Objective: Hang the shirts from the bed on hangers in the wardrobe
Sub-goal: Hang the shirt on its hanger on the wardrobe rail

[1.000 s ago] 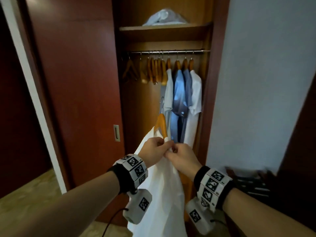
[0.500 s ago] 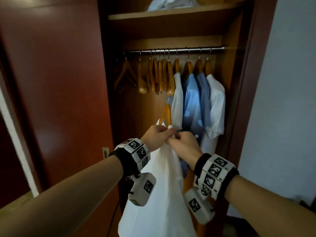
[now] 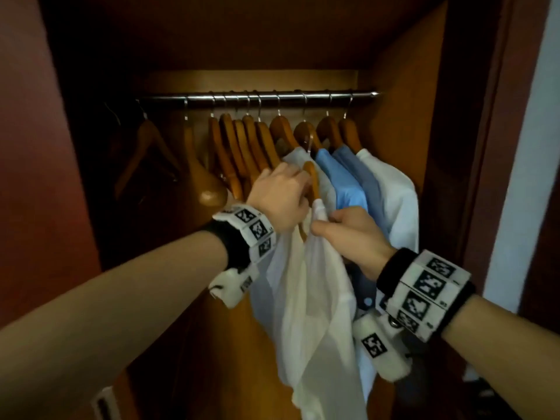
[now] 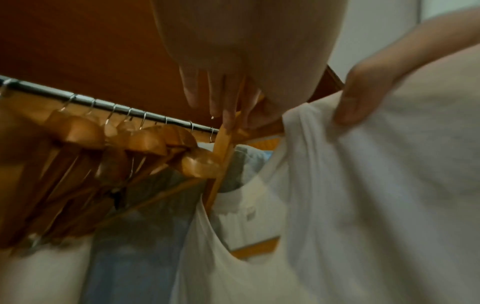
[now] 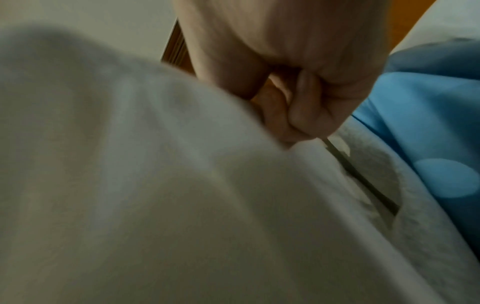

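The hanger (image 3: 312,181) is being gripped by the left hand (image 3: 280,200), the shirt (image 3: 309,286) pinched by the right hand (image 3: 351,234), with the rail (image 3: 257,97) lying crosswise above the fingers.

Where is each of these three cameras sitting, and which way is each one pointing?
Head: worn on the head, looking forward and down into the wardrobe at the rail; both forearms, left hand and right hand show.
Left wrist: under the left wrist, looking up along the fingers on the wooden hanger; the right hand shows too.
Right wrist: under the right wrist, facing its fist's grip on the white shirt.
All three share the white shirt.
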Demonstrator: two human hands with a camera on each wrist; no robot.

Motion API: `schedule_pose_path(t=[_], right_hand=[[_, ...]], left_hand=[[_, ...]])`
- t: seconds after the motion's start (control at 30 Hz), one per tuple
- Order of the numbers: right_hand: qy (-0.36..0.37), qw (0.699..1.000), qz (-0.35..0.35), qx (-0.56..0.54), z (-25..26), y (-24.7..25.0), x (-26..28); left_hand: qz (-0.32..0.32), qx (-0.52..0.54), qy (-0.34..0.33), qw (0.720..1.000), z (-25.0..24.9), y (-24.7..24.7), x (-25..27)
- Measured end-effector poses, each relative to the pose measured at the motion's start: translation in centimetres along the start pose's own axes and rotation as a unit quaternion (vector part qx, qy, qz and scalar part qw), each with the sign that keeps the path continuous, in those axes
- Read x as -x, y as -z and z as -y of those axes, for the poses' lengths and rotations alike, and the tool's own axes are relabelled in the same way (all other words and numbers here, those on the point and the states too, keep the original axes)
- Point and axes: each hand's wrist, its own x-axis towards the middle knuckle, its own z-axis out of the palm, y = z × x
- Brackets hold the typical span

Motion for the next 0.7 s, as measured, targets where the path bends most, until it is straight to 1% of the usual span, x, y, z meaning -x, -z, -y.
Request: schedule_pose_path(t=[0.07, 0.13, 0.3, 0.43, 0.57, 0.7], right_hand=[[-0.007, 1.0, -0.005, 0.021, 0.6, -0.4, -1.5], [-0.01, 0.999, -0.002, 0.03, 1.2, -0.4, -3.1], [0.007, 0.997, 0.032, 0.067, 3.0, -0.2, -6.1], [0.018, 0.996, 0.052, 0.07, 4.9, 0.1, -8.5], [0.039, 0.993, 0.062, 0.092, 7.3, 0.3, -10.6], [0.033, 0.991, 0.083, 0.099, 9.1, -0.1, -12.0]], left_hand=[[0.03, -0.022, -0.014, 0.999, 1.2, -0.6, -2.0], [0.044, -0.017, -0.023, 0.999, 2.2, -1.2, -3.2], [0.036, -0.017, -0.012, 0.999, 4.5, -1.3, -3.2], [0.061, -0.117, -0.04, 0.99, 6.1, -1.2, -2.7], [0.075, -0.187, 0.007, 0.979, 6.8, -1.4, -2.6], [0.109, -0.225, 0.09, 0.964, 6.4, -1.5, -3.0]])
